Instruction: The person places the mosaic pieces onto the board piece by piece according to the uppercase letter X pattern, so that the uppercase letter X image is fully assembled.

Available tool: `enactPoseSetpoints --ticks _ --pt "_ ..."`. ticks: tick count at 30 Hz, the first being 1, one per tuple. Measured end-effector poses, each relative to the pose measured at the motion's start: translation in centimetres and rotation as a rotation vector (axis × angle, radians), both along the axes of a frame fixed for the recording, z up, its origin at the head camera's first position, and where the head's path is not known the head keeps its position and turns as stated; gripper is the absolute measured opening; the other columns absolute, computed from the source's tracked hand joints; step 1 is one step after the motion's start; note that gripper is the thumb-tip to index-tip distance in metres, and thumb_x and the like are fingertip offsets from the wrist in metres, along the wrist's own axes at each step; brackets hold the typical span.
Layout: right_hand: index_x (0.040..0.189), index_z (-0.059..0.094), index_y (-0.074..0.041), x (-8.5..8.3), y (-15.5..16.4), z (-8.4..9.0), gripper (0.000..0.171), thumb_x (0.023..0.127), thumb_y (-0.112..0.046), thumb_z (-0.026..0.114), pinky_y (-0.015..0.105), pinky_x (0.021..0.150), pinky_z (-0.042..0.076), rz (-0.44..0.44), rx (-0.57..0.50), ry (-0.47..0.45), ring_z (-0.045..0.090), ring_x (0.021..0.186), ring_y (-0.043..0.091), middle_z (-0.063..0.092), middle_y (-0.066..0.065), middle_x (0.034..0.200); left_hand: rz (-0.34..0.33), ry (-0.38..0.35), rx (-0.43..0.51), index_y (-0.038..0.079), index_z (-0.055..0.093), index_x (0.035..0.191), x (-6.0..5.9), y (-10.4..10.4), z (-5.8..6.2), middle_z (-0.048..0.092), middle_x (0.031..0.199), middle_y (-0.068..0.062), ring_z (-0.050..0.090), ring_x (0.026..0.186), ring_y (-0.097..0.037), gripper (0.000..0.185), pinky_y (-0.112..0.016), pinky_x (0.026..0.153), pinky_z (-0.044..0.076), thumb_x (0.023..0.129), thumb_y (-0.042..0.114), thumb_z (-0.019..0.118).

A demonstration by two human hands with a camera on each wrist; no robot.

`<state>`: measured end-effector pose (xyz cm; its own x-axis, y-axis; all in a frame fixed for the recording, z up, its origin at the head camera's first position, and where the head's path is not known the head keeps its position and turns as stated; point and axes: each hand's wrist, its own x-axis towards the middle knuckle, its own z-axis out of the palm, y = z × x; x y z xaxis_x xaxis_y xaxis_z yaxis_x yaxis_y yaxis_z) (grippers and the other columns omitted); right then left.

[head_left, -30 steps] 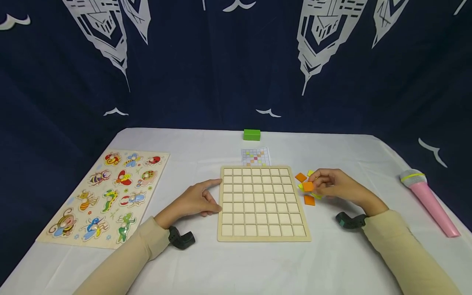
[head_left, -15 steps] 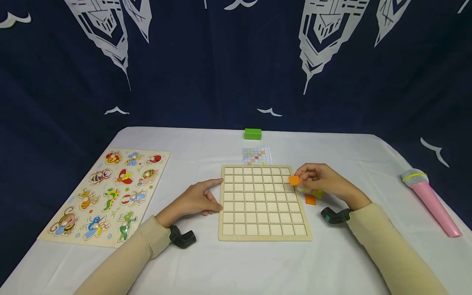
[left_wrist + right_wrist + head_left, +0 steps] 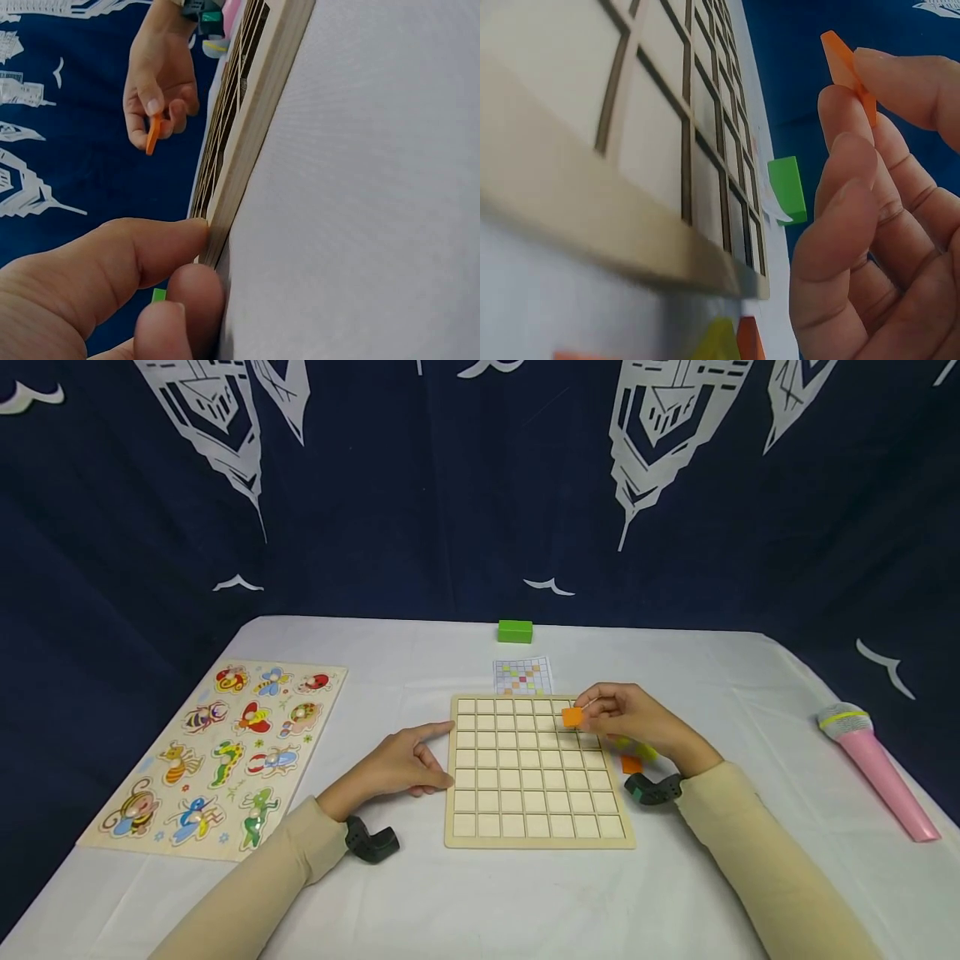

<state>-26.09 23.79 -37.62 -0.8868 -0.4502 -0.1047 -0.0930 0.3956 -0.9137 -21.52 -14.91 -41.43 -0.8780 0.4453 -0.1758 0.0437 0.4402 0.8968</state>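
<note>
A: Right grip (image 3: 633, 722), state?
B: Holding. Thumb and fingers pinch an orange tile (image 3: 572, 717), raised above the grid board (image 3: 540, 843) over its far right part, apart from the surface.
A: Left grip (image 3: 397, 766)?
B: Wide. Index finger and thumb are spread, their tips touching the board's left edge.
A: Loose pieces?
B: An orange piece (image 3: 632, 765) and yellow pieces (image 3: 647, 751) lie on the counter (image 3: 540, 902), below the right grip and just beside the board. Partly hidden; exact count unclear.
A: Surroundings?
B: Printed card (image 3: 522, 675) beyond the board, left of the right grip; green block (image 3: 515, 632) farther back. Insect puzzle (image 3: 217, 760) left of the left grip. Pink microphone (image 3: 881, 777) well right of the right grip.
</note>
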Motion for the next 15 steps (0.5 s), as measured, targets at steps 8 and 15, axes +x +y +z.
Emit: enactPoseSetpoints --ticks 8,15 --pt "0.128 0.060 0.012 -0.7 -1.8 -0.1 0.035 0.099 -0.002 0.074 0.025 0.065 0.049 -0.005 -0.033 -0.038 0.058 0.073 0.013 0.074 0.001 0.093 0.001 0.006 0.005 -0.003 0.041 0.164 0.0 0.0 0.0 0.073 0.079 -0.006 0.063 0.057 -0.009 0.092 -0.023 0.056 0.055 0.085 0.005 0.087" --pt "0.128 0.061 0.010 -1.4 -3.4 -0.4 0.033 0.100 -0.002 0.073 0.025 0.067 0.050 0.000 -0.049 -0.051 0.058 0.074 0.013 0.076 0.000 0.094 -0.004 -0.004 0.020 -0.003 0.040 0.164 0.0 0.0 0.0 0.073 0.079 -0.006 0.062 0.057 -0.009 0.092 -0.023 0.056 0.055 0.085 0.004 0.087"
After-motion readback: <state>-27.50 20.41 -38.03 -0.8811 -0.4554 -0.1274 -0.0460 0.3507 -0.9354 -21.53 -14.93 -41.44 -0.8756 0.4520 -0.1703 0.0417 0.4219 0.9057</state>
